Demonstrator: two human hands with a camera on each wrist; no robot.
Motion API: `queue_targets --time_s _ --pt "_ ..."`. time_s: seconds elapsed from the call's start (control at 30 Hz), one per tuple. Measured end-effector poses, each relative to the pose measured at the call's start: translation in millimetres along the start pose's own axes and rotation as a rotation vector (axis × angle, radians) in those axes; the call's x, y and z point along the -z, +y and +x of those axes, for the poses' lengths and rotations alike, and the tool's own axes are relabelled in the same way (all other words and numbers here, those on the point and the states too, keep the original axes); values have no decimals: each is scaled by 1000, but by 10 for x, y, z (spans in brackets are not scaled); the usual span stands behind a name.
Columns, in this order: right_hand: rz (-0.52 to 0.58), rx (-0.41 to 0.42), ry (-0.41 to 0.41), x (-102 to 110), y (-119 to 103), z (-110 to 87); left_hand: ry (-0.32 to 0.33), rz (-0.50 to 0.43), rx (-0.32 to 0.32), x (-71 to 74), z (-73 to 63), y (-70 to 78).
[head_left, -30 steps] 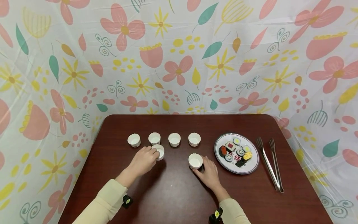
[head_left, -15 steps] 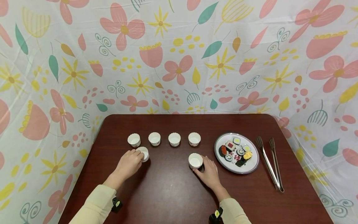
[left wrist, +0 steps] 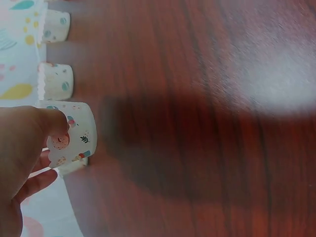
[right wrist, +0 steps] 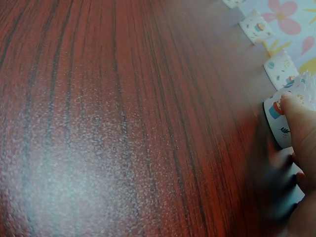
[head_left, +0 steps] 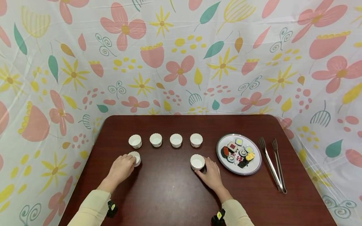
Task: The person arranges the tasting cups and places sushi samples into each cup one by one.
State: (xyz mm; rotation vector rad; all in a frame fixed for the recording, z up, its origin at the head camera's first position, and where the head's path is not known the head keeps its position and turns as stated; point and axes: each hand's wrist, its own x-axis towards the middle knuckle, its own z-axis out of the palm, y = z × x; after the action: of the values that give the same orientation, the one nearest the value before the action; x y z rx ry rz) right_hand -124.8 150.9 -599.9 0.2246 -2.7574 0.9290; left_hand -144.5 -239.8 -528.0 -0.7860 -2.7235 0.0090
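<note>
My left hand [head_left: 120, 171] pinches a white scalloped paper baking cup [head_left: 137, 158] by its rim at the table's left, in front of the leftmost cup of the back row. In the left wrist view the thumb lies over the wall of that printed baking cup [left wrist: 81, 129], with fingers on its far side. Right of the middle, my right hand [head_left: 212, 174] holds another paper baking cup [head_left: 197, 162] around its side. Layered rims show on this held cup [right wrist: 281, 111] in the right wrist view, like a nested stack, with the thumb against its printed wall.
Several matching baking cups [head_left: 176, 141] stand in a row toward the table's back. To the right lies a white plate [head_left: 255, 168] with sushi pieces [head_left: 242, 153], and beyond it metal tongs [head_left: 272, 168]. A flowered cloth [head_left: 181, 62] hangs behind the brown table [head_left: 169, 201].
My left hand has carried its baking cup leftward and a little toward me, from in front of the second cup to the leftmost one. The right hand has stayed in place.
</note>
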Motion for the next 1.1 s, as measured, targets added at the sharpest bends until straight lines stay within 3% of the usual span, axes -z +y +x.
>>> queue_targets --time_s 0.33,0.8,0.97,1.1 --pt "8 -2 8 4 -12 3 -69 -24 42 -29 -89 -57" --pt "-4 -4 4 -18 9 -14 -91 -38 88 -61 -141 -54" --pt "6 -8 3 -19 9 -13 -69 -22 71 -45 -139 -47" --pt "7 -9 4 -17 8 -6 -11 -13 53 -5 -93 -34"
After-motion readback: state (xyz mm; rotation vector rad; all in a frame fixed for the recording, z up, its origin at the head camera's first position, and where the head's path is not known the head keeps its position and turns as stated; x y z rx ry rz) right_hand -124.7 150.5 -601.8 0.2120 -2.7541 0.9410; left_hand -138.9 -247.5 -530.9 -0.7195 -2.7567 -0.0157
